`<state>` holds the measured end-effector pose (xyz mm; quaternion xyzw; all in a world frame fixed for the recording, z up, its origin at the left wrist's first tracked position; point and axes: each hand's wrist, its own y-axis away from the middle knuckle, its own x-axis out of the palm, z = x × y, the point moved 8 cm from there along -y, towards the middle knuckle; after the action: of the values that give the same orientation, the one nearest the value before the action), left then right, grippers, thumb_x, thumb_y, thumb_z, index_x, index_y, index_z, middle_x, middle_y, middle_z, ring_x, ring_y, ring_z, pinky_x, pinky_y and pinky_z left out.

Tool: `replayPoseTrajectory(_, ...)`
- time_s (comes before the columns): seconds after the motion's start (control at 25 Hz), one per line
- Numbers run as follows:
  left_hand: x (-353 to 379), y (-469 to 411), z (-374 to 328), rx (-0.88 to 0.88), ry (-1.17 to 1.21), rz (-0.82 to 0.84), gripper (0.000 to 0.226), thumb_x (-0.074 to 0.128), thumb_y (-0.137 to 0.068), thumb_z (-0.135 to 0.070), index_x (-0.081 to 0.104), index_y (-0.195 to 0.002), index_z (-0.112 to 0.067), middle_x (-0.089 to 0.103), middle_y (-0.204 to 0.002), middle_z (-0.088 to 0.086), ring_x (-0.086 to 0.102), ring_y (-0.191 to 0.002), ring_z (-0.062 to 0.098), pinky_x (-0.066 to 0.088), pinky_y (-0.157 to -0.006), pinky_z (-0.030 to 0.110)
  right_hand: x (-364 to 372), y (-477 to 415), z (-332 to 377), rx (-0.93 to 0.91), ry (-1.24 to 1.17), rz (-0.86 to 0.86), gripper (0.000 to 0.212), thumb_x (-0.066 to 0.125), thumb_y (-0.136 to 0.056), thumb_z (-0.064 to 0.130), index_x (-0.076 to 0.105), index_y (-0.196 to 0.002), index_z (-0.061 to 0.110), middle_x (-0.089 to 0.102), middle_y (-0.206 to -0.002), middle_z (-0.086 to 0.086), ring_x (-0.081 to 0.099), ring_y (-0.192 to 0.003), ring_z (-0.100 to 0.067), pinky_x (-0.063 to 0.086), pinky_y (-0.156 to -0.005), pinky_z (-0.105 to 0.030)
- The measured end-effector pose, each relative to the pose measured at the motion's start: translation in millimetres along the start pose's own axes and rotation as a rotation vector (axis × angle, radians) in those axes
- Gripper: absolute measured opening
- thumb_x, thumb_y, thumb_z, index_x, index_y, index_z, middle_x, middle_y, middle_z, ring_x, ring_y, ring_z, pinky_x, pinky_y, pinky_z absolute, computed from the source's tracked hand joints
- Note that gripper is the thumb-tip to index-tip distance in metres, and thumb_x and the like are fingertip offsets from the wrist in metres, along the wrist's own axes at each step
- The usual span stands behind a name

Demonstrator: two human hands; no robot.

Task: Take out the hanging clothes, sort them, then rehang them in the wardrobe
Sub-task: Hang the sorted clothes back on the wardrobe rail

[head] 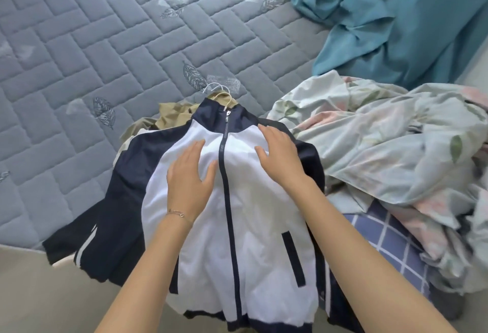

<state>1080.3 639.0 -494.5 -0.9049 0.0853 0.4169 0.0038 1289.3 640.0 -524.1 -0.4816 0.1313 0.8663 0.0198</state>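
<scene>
Beyond the left grip (190,174) and right grip (280,155), the jacket (264,227) buries most of the beige garment (171,117) and the hangers (215,86) below their hooks; its hem is cropped.

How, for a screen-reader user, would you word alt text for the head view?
A person's left hand and right hand press flat on a zipped white jacket with navy sleeves, lying on a grey-blue quilted mattress. Beige clothing and white hanger hooks show beyond its collar; floral bedding lies to its right.
</scene>
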Motion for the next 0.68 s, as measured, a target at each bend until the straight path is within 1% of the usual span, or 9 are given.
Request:
replayPoseTrajectory(0.08, 19, -7, 19, -0.003, -0.025, 0.024, 0.051, 0.057, -0.095, -0.028, 0.044, -0.142, -0.015, 0.047, -0.146, 0.002, 0.042, -0.135, 0.022, 0.034, -0.112, 0.045, 23, -24, -14, 0.007, 0.157, 0.036, 0.057, 0.047, -0.098, 0.034, 0.031, -0.150, 0.016, 0.041, -0.148, -0.008, 0.038, -0.133, -0.030, 0.029, -0.110, -0.041)
replayPoseTrajectory(0.24, 48, -17, 39, -0.020, 0.019, 0.059, 0.050, 0.054, -0.097, -0.029, 0.042, -0.144, -0.018, 0.044, -0.147, -0.003, 0.038, -0.137, 0.016, 0.029, -0.113, 0.035, 61, -44, -44, 0.110, 0.194, 0.120, 0.057, 0.040, -0.101, 0.042, 0.029, -0.148, 0.013, 0.050, -0.138, -0.014, 0.046, -0.124, -0.037, 0.034, -0.100, -0.046)
replayPoseTrajectory(0.36, 56, -15, 38, -0.058, 0.115, 0.058, 0.048, 0.052, -0.098, -0.028, 0.041, -0.144, -0.018, 0.043, -0.147, -0.007, 0.035, -0.137, 0.010, 0.027, -0.113, 0.024, 55, -42, -51, 0.163, 0.005, 0.000, 0.033, 0.046, -0.098, 0.036, 0.055, -0.114, 0.009, 0.063, -0.113, -0.012, 0.055, -0.107, -0.035, 0.041, -0.089, -0.044)
replayPoseTrajectory(0.44, 56, -13, 28, -0.090, 0.178, 0.045, 0.047, 0.051, -0.099, -0.028, 0.042, -0.144, -0.017, 0.044, -0.145, -0.010, 0.035, -0.134, 0.004, 0.022, -0.107, 0.011, 41, -31, -49, 0.198, -0.195, -0.091, 0.021, 0.053, -0.095, 0.029, 0.057, -0.089, 0.009, 0.064, -0.091, -0.006, 0.057, -0.090, -0.030, 0.043, -0.076, -0.040)
replayPoseTrajectory(0.48, 56, -12, 23, -0.127, 0.234, 0.040, 0.045, 0.051, -0.099, -0.029, 0.044, -0.142, -0.019, 0.046, -0.140, -0.013, 0.038, -0.130, 0.000, 0.024, -0.104, 0.009, 34, -24, -46, 0.208, -0.267, -0.118, 0.020, 0.056, -0.093, 0.025, 0.055, -0.080, 0.010, 0.061, -0.080, -0.002, 0.054, -0.081, -0.028, 0.041, -0.070, -0.037)
replayPoseTrajectory(0.52, 56, -13, 20, -0.171, 0.296, 0.032, 0.038, 0.051, -0.099, -0.030, 0.049, -0.136, -0.025, 0.050, -0.131, -0.018, 0.043, -0.122, -0.004, 0.028, -0.102, 0.011, 27, -15, -41, 0.203, -0.320, -0.144, 0.022, 0.058, -0.091, 0.023, 0.052, -0.075, 0.009, 0.056, -0.072, -0.001, 0.051, -0.075, -0.026, 0.038, -0.065, -0.037)
replayPoseTrajectory(0.6, 51, -13, 11, -0.264, 0.415, -0.012, 0.013, 0.053, -0.098, -0.033, 0.057, -0.109, -0.038, 0.058, -0.105, -0.024, 0.052, -0.098, -0.012, 0.039, -0.090, 0.017, 17, 4, -26, 0.149, -0.408, -0.191, 0.021, 0.060, -0.089, 0.018, 0.056, -0.073, 0.006, 0.057, -0.069, -0.004, 0.051, -0.070, -0.025, 0.040, -0.066, -0.038)
replayPoseTrajectory(0.64, 50, -13, 7, -0.303, 0.466, -0.030, 0.009, 0.053, -0.097, -0.035, 0.060, -0.103, -0.033, 0.063, -0.099, -0.018, 0.057, -0.096, -0.008, 0.044, -0.085, 0.020, 15, 13, -16, 0.113, -0.453, -0.200, 0.016, 0.061, -0.088, 0.015, 0.059, -0.076, 0.006, 0.060, -0.072, -0.004, 0.053, -0.072, -0.024, 0.042, -0.069, -0.038)
replayPoseTrajectory(0.68, 51, -14, 4, -0.331, 0.492, -0.043, 0.025, 0.054, -0.096, -0.039, 0.063, -0.108, -0.019, 0.067, -0.103, -0.003, 0.060, -0.103, 0.003, 0.046, -0.086, 0.028, 16, 22, -7, 0.078, -0.492, -0.194, 0.010, 0.061, -0.088, 0.012, 0.063, -0.079, 0.007, 0.063, -0.077, -0.003, 0.056, -0.075, -0.021, 0.045, -0.072, -0.036)
